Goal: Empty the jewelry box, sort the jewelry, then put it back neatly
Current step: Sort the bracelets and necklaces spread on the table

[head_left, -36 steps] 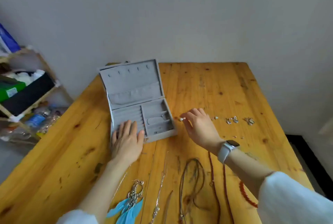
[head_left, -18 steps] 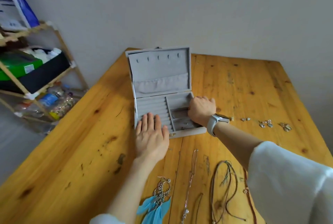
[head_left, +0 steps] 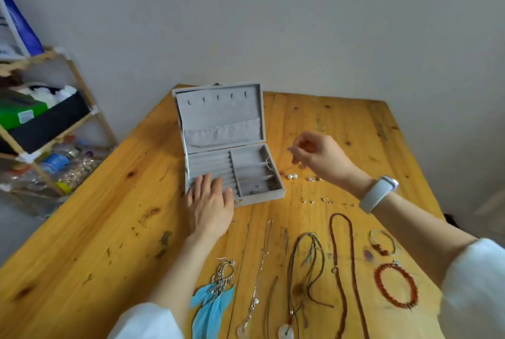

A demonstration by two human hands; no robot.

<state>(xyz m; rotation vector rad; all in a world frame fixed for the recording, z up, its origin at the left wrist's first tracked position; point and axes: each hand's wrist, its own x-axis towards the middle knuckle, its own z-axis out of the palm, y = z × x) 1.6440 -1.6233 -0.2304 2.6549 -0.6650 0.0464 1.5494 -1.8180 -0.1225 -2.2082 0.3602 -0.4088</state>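
Grey felt jewelry box [head_left: 228, 147] is lying open on the wooden table [head_left: 103, 218], the flat, relaxed left hand [head_left: 210, 205] steadying its front edge while the right hand [head_left: 317, 154] is pinching a tiny silver piece [head_left: 290, 148] beside it, which wants lowering gently among the small earrings [head_left: 291, 176].

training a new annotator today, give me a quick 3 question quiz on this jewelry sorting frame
1. True or false: the jewelry box has its lid shut.
2. What does the left hand rest on? A) the blue feather earrings B) the box's front edge C) the red bead bracelet
3. Fill in: the right hand pinches a small ___ piece above the table.

Key: 1 false, the lid stands open. 2 B. 3 silver.
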